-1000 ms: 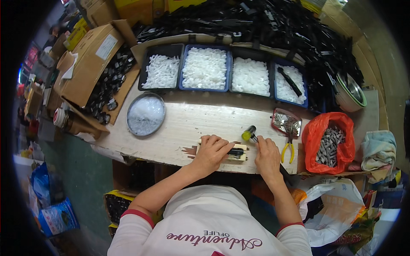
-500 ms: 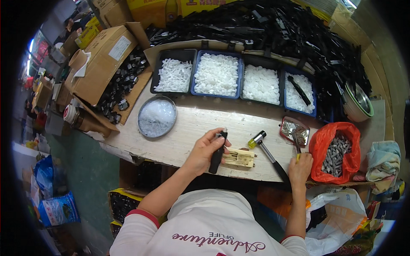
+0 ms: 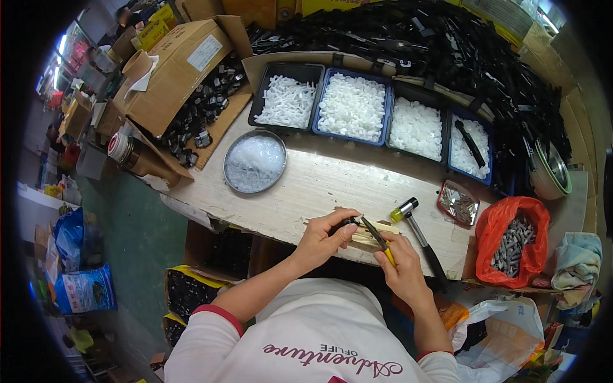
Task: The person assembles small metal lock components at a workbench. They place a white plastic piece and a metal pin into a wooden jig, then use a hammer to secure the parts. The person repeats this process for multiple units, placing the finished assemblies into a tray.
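In my left hand (image 3: 322, 240) is a black plastic piece (image 3: 345, 223), closed in the fingers and partly hidden by them. My right hand (image 3: 407, 267) grips slim tweezers (image 3: 378, 239) with a dark pointed end and yellow grips. Their tip meets the end of the black piece, where something small and pale shows, too small to make out. Beneath and behind both hands, a cream-coloured jig (image 3: 387, 227) lies on the table. A hammer (image 3: 426, 247) with a yellow-and-black head and dark handle rests just right of it.
Beyond the table (image 3: 319, 179) stand several bins (image 3: 352, 105) of white plastic parts. A round dish (image 3: 255, 161) sits left. Right are a red-rimmed tray (image 3: 458, 203) of metal pieces and a red bag (image 3: 513, 241) of grey parts. Black parts (image 3: 421, 45) heap at the back.
My right hand has come from beside the red-rimmed tray to my left hand, bringing the tweezers. The black piece has tilted from nearly upright toward them. The view has shifted slightly.
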`<control>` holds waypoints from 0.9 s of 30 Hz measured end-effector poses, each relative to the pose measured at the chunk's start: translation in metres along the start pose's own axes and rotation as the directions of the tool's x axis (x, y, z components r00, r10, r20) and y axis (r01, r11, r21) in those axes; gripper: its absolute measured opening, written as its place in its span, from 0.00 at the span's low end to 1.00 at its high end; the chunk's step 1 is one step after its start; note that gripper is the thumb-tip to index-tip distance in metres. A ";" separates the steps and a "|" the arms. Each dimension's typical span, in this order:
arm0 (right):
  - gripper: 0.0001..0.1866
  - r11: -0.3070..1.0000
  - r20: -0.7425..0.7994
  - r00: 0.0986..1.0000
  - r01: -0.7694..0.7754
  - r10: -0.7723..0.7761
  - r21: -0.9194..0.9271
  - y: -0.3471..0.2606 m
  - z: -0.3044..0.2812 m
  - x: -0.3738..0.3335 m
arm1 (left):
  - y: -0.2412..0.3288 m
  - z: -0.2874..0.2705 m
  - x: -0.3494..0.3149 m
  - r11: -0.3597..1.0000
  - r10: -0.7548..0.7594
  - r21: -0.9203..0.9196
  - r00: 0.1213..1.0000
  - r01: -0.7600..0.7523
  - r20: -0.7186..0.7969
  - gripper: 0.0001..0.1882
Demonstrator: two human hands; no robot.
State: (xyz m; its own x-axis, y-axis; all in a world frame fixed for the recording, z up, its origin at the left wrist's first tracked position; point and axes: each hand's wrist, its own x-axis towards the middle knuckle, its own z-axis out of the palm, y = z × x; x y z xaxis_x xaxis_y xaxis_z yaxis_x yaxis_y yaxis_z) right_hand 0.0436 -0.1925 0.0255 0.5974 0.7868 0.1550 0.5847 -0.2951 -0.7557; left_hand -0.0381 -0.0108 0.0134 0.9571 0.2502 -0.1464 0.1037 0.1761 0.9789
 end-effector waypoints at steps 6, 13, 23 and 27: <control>0.10 0.997 0.033 0.999 0.016 -0.014 -0.071 -0.002 0.007 0.005 | -0.007 0.000 -0.001 0.987 0.105 0.129 0.994 -0.099 -0.040 0.14; 0.09 0.987 0.210 0.977 0.016 0.019 -0.159 -0.007 0.003 0.008 | -0.007 -0.015 -0.004 0.962 -0.235 -0.119 0.967 0.246 0.103 0.11; 0.10 0.963 0.344 0.917 0.249 -0.201 -0.101 -0.025 0.018 0.022 | -0.026 -0.057 -0.039 0.409 -0.197 -0.741 0.845 0.532 0.498 0.11; 0.10 0.951 0.202 0.944 0.286 -0.259 -0.115 -0.025 0.027 0.027 | -0.018 -0.094 -0.071 0.713 -0.391 -0.541 0.893 0.446 0.221 0.13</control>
State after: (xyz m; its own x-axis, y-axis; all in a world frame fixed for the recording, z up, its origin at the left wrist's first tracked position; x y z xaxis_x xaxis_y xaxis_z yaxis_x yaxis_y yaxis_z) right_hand 0.0305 -0.1488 0.0312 0.3014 0.9293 0.2136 0.7902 -0.1181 -0.6014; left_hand -0.1330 0.0582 -0.0072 0.8743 -0.0553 -0.4823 0.3541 0.7522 0.5556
